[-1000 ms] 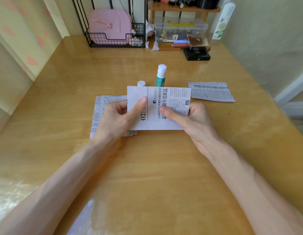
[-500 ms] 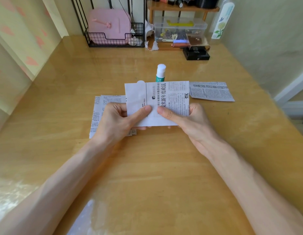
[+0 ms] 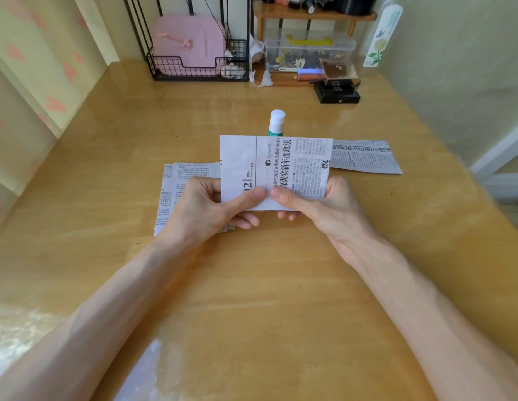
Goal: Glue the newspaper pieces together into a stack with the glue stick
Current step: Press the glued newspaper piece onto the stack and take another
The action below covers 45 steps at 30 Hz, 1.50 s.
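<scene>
A glossy wooden table (image 3: 252, 285) fills most of the view. At its far edge stands a black wire basket (image 3: 194, 71) holding a pink case (image 3: 191, 39) upright. To the right of the basket is a small wooden shelf (image 3: 315, 15) with dark items on top. Under the shelf sits a clear plastic box (image 3: 309, 50) with a yellow handle (image 3: 308, 41). A black box (image 3: 337, 93) lies just in front of it. A tall bottle (image 3: 382, 36) with a flower label stands by the right wall. A pale curtain (image 3: 26, 68) with pink hearts hangs on the left.

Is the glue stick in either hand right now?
No, the glue stick stands upright on the table behind the held paper.
</scene>
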Motion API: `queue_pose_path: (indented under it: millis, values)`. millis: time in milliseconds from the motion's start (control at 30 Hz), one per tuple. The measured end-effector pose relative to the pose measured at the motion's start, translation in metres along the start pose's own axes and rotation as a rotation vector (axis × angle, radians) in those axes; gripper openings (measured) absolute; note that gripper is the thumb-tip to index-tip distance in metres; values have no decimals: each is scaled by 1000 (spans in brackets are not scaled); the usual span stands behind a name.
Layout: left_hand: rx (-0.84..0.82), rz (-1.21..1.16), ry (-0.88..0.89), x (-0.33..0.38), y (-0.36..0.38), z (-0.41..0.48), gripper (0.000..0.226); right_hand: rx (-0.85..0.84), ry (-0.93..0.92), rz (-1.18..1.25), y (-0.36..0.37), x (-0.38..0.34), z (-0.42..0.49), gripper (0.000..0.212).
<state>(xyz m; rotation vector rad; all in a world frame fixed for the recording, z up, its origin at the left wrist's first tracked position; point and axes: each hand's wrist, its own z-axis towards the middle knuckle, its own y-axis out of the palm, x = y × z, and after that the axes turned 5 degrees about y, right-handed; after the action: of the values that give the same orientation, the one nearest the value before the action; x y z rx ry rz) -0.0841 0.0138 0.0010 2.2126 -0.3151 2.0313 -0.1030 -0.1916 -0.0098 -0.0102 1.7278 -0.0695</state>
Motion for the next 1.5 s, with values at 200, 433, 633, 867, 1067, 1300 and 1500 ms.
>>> queue_pose_path:
  millis: [200,433,633,867,1067,1300,1500]
  values:
    - [22,9,58,-1,-3,3,21,-19,63,27,-1,-3,0,22]
    - [-4,-4,53,-2,-5,1,19,5,68,50,-4,-7,-1,24]
    - [49,5,84,-5,-5,2,15,37,94,79,-7,-9,-3,27]
    - [72,-41,76,-2,-5,3,18,28,91,76,-10,-10,-4,23]
    - [26,-17,60,-2,-1,0,21,-30,59,75,-2,-8,-5,25]
    - [-10,12,101,-4,-3,1,19,-17,-3,42,6,0,-4,25]
    - [19,-45,68,-6,-3,3,19,1,51,70,3,-2,-3,28]
